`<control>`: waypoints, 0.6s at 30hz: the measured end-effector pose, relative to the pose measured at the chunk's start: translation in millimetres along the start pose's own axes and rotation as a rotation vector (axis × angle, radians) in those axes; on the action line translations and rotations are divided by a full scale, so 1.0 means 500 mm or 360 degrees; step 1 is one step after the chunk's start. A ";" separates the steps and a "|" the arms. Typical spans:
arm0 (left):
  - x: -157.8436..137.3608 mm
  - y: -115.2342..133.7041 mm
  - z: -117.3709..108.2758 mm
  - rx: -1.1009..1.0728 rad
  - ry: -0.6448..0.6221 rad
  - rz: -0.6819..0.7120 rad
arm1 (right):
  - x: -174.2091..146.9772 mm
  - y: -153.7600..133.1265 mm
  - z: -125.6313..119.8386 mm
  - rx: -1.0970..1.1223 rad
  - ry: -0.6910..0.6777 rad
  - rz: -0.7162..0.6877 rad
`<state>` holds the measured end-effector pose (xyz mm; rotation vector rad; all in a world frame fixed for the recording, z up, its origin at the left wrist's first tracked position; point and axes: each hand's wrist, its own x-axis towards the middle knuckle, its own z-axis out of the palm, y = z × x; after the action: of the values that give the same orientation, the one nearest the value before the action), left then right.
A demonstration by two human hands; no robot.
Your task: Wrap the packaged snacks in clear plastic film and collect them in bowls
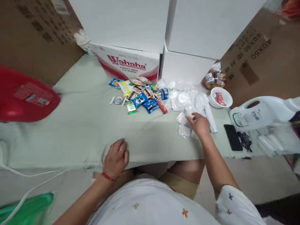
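My left hand rests at the table's front edge with its fingers curled in and nothing visible in them. At the right, my right hand pinches at a clear plastic bag on the near side of a spread of crumpled clear plastic bags. Left of the bags lies a heap of small wrapped snacks. Blue packets, a red stick-shaped packet and a green-and-clear packet lie at its near side. A white roll lies just beyond my right hand.
White cartons stand along the back. To the right are a round white tub holding red packets, a white jug, a black phone and small dark items. A red container stands at the left.
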<state>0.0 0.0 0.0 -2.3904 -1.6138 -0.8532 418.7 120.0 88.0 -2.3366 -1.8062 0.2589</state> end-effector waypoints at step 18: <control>0.191 0.131 0.006 -0.3037 -0.0906 -0.1597 | -0.192 -0.245 0.122 0.2448 -0.0338 0.0022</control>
<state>84.8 51.3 60.4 -2.1820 -3.1021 -3.3403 265.3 59.1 61.7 -1.1704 -0.8909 1.3237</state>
